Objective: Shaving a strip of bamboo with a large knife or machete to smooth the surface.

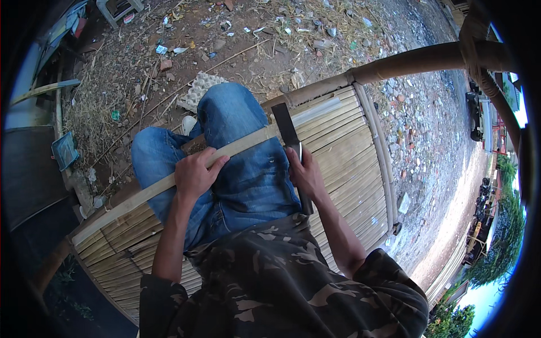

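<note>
A long flat bamboo strip (245, 142) lies slantwise across my jeans-clad thighs (236, 180). My left hand (194, 172) is closed on it near its middle, with the thumb stretched along its upper face. In my right hand (307, 173) is a machete (286, 125) with a broad dark blade, gripped around the handle. The blade points away from me and crosses the strip near its right part, seemingly touching it. Beyond the blade a pale flat length (318, 111) lies in line with the strip; whether it is the same piece I cannot tell.
I sit on a bamboo slat bench (349, 152) edged by a thick pole (411, 62). Ahead, littered dirt ground holds an egg tray (205, 84) and a plastic stool (121, 10). Gravel (420, 152) stretches to the right, with parked motorbikes (479, 217) farther off.
</note>
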Demonstrator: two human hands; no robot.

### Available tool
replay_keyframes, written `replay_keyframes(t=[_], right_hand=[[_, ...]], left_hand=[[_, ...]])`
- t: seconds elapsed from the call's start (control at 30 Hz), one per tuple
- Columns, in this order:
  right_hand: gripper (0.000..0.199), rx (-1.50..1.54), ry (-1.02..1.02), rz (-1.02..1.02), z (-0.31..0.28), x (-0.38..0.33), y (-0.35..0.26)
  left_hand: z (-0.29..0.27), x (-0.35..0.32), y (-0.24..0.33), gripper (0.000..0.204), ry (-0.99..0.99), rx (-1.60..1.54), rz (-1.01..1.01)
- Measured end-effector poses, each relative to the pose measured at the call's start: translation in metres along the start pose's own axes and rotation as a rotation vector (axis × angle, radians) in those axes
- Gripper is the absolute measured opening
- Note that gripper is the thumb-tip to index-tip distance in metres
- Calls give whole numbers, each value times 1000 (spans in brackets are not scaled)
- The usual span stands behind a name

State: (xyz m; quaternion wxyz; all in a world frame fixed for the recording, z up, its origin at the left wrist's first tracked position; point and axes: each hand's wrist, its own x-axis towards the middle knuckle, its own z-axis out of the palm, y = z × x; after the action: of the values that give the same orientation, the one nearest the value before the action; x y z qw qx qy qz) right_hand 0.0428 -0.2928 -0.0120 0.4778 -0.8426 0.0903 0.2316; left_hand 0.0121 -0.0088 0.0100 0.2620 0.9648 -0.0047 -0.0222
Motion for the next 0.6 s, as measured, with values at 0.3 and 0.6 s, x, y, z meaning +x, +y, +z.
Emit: replay_keyframes(t=[0.3,0.6], right_hand=[[35,39,176,-192,15,1,4],[40,62,195,-260,21,-1,10]], left_hand=[[2,2,3,43,9,-9,1],[3,0,-1,44,42,-7,18]])
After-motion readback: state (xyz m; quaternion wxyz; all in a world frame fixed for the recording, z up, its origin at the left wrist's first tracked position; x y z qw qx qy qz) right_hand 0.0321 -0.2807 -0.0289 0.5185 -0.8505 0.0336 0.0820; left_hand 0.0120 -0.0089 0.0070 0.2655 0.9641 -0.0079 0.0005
